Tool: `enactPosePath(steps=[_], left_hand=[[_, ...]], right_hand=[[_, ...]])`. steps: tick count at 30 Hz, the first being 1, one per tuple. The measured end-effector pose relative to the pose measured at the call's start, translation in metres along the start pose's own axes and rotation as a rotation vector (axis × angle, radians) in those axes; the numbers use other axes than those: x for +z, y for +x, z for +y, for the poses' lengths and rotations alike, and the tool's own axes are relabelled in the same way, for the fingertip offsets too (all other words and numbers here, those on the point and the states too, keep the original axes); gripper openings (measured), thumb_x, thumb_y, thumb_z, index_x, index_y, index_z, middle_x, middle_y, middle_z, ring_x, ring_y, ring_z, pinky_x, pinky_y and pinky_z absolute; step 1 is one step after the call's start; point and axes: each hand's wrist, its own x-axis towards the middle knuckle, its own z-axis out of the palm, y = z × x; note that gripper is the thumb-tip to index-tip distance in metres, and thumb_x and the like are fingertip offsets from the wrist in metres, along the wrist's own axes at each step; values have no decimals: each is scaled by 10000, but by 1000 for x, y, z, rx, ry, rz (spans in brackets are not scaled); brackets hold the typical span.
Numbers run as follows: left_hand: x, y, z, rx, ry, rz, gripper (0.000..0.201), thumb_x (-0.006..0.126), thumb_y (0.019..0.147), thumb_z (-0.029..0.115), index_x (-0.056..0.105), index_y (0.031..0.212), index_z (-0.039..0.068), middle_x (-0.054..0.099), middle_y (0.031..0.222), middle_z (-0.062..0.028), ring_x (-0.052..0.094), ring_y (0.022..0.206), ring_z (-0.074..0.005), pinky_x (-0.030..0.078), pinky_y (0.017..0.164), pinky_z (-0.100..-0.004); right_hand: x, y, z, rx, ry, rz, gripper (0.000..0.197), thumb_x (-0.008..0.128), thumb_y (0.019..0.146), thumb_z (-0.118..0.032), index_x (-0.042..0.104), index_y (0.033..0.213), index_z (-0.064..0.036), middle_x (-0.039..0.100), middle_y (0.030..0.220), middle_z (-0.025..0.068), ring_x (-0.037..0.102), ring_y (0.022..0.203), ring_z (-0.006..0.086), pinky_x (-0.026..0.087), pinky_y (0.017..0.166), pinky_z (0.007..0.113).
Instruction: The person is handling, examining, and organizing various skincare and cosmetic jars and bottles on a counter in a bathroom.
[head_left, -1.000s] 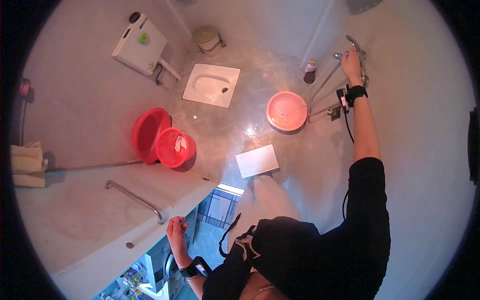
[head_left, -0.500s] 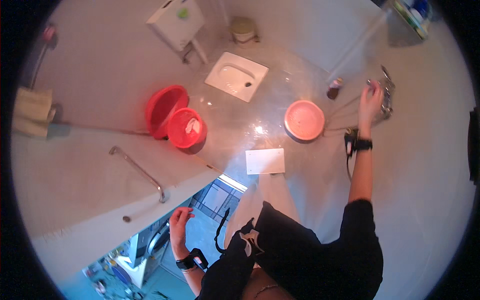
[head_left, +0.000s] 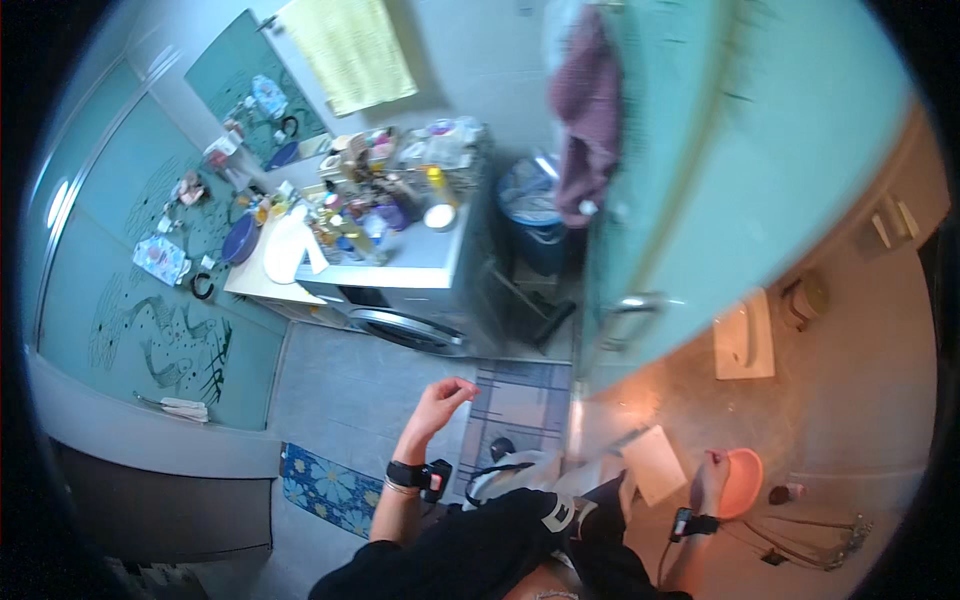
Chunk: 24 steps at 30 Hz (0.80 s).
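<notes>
My left hand (head_left: 438,408) hovers over the floor in front of the front-loading washing machine (head_left: 410,328). Its fingers are loosely bent, and I see nothing in them. Down at the right, my right hand (head_left: 712,480) is beside the pink basin (head_left: 743,484), overlapping its left rim in view. Its fingers look loosely extended and empty, though they are small and blurred; whether they touch the basin I cannot tell. Left of that hand lies a white rectangular board (head_left: 655,465). A small dark bottle (head_left: 782,494) stands beyond the basin.
A green glass door (head_left: 690,200) with a metal handle (head_left: 632,305) divides the two rooms. Bottles crowd the washer top. Nearby are a lined bin (head_left: 535,220), a purple towel (head_left: 585,120), a patterned mat (head_left: 515,410), a blue floral mat (head_left: 325,490) and a squat toilet (head_left: 743,340).
My view has swung left from the squat-toilet room to the washing machine. My right hand has left the wall tap and come down beside the pink basin. The left hand remains empty.
</notes>
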Motion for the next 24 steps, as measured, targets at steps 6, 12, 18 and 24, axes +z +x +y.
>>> enactPosePath(steps=[6,12,18,24], left_hand=[[-166,-54,-53,36,-108,369,208,534,868,178,622,889,-9,624,873,-37,545,846,-108,415,792,-238],[-292,-79,-96,71,68,820,378,396,924,312,560,1111,28,557,1122,-105,462,1106,-175,299,970,-303],[-363,-89,-100,99,257,1137,384,365,936,294,518,1139,7,611,1031,-87,452,1114,-183,285,974,-314],[-446,-81,-147,35,-77,1154,253,507,887,245,618,868,18,627,924,-90,587,857,-165,427,796,-266]], right_hand=[[134,-10,-35,110,-670,-659,458,558,811,-341,549,1046,52,608,957,183,593,841,257,457,769,326],[276,-23,-247,416,423,-1031,483,303,939,-348,478,1187,27,469,1244,173,411,1189,254,277,1005,321],[391,-25,-305,-469,-486,-639,443,324,940,-364,510,1131,-9,522,1151,139,493,1075,228,338,934,330],[523,-22,-357,-161,261,-570,235,473,906,-198,534,797,0,572,749,22,509,639,76,394,596,208]])
